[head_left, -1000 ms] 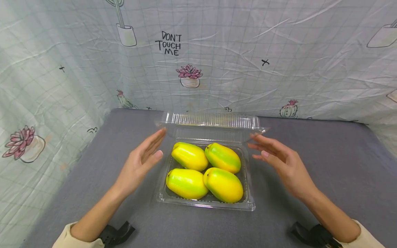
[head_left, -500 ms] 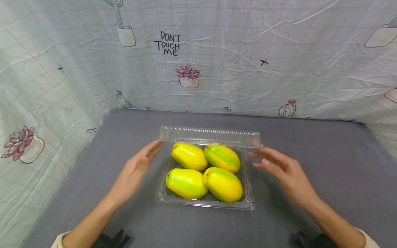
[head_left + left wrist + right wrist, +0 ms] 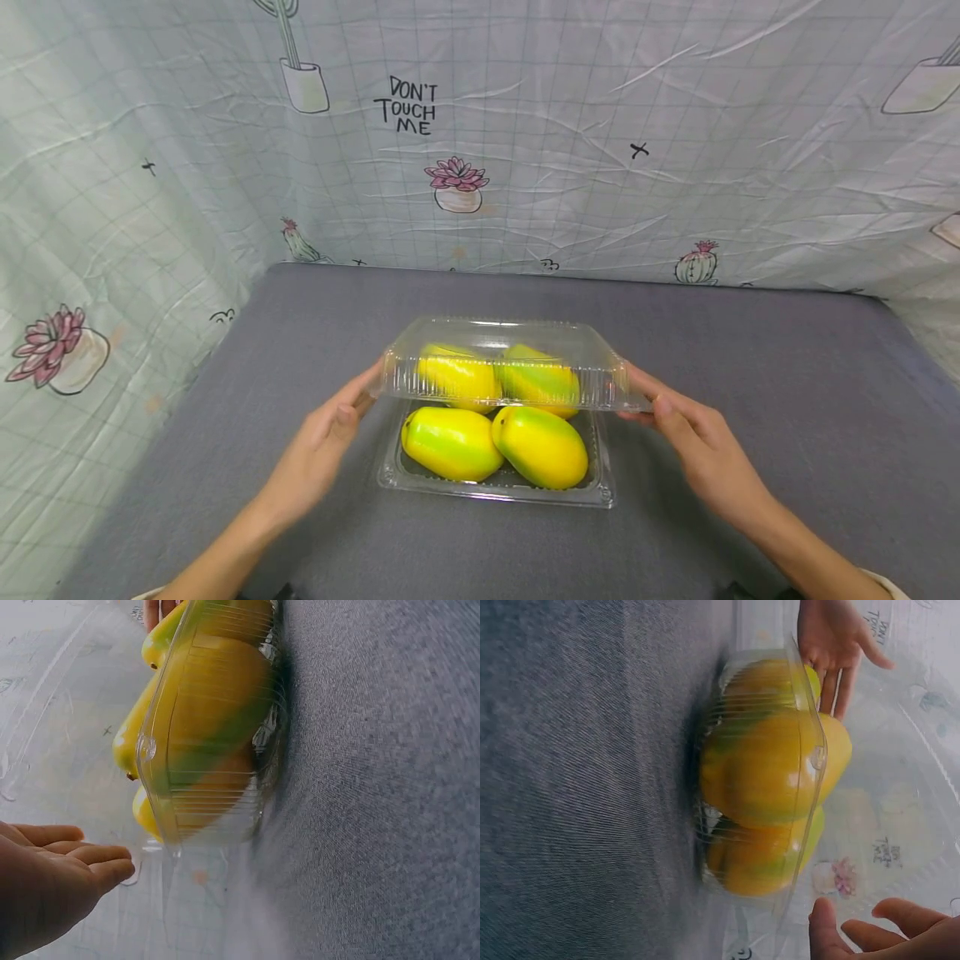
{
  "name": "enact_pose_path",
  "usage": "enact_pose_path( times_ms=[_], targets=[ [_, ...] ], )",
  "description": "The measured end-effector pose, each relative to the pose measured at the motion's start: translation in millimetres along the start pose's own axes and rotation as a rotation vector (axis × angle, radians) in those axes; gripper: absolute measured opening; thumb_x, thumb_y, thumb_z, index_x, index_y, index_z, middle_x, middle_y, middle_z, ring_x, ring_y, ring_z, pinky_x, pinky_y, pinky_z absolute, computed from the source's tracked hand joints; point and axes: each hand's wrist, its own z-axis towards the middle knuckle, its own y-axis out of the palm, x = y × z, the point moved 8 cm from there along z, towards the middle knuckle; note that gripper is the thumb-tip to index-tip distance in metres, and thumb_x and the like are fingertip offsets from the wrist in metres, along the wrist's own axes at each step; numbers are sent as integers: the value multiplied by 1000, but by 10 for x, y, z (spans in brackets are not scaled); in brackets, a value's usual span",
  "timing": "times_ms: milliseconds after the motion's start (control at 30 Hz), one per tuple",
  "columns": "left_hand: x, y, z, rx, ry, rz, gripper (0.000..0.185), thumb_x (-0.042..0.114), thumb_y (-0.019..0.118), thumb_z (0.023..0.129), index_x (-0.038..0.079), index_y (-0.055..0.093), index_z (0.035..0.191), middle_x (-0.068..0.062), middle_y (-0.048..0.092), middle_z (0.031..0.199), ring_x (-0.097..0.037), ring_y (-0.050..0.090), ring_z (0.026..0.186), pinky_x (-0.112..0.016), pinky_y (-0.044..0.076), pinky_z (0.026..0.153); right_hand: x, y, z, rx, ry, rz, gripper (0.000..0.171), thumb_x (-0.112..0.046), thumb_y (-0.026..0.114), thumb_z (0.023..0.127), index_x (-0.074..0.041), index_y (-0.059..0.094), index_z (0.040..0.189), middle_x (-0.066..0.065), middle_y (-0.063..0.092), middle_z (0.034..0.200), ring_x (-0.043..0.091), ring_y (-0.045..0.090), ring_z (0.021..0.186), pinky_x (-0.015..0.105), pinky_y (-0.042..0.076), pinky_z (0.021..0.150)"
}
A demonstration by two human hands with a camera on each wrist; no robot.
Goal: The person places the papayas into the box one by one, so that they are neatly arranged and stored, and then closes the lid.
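Observation:
Several yellow-green mangoes lie in two rows in a clear plastic clamshell box. Its hinged lid is tilted partway down over the back row; the front row is uncovered. At the lid's left side, my left hand has its fingertips right at the edge. My right hand touches the lid's right front corner, thumb in front, other fingers partly behind the plastic. The left wrist view shows the left hand with extended fingers. In the right wrist view, the right hand's fingers are loosely bent.
A grey cloth-covered table lies under the box. Behind it and along the left hangs a pale checked curtain printed with potted plants and lettering.
The lid has swung forward and down from its raised position behind the mangoes. Both hands have come toward the body with it, staying at its two sides. The mangoes have not moved.

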Motion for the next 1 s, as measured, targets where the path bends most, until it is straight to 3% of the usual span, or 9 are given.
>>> enact_pose_path(
  times_ms=[67,200,367,567,733,1000],
  targets=[
    [3,1,-6,-1,5,8,48,32,17,99,11,25,141,-4,24,145,-27,31,126,-29,25,100,-15,13,-17,-15,-39,-13,43,-4,24,98,-15,35,137,4,32,141,18,44,118,18,37,88],
    [-4,10,-27,-19,-10,22,49,34,15,98,10,24,141,-3,21,146,-19,28,128,-21,23,100,34,34,-53,-32,-8,-33,43,-5,25,98,-18,34,138,-1,31,142,15,29,128,16,35,89],
    [-28,46,-83,-32,-50,25,46,29,17,99,12,24,141,-4,22,145,-17,28,128,-21,24,99,81,81,-89,-74,24,26,44,-3,25,98,-18,32,139,0,28,143,18,37,123,20,35,92],
    [-105,95,-151,-28,-90,-56,41,16,19,100,12,26,140,-6,25,144,-19,29,127,-22,25,99,109,130,-125,-89,47,30,44,-5,28,98,-18,31,139,0,30,142,21,49,112,35,41,89],
    [-201,116,-188,-20,-136,-94,41,15,19,100,15,28,140,-7,30,141,-24,33,125,-25,29,97,165,181,-145,-110,56,116,46,-1,33,96,-16,31,139,1,28,143,17,39,122,31,40,91],
    [-328,163,-231,-16,-269,-171,43,12,42,95,17,33,136,-4,32,140,-20,33,125,-18,33,92,304,257,-196,-154,139,195,51,-4,42,93,-18,28,140,0,27,143,26,37,123,26,40,89]
  ],
)
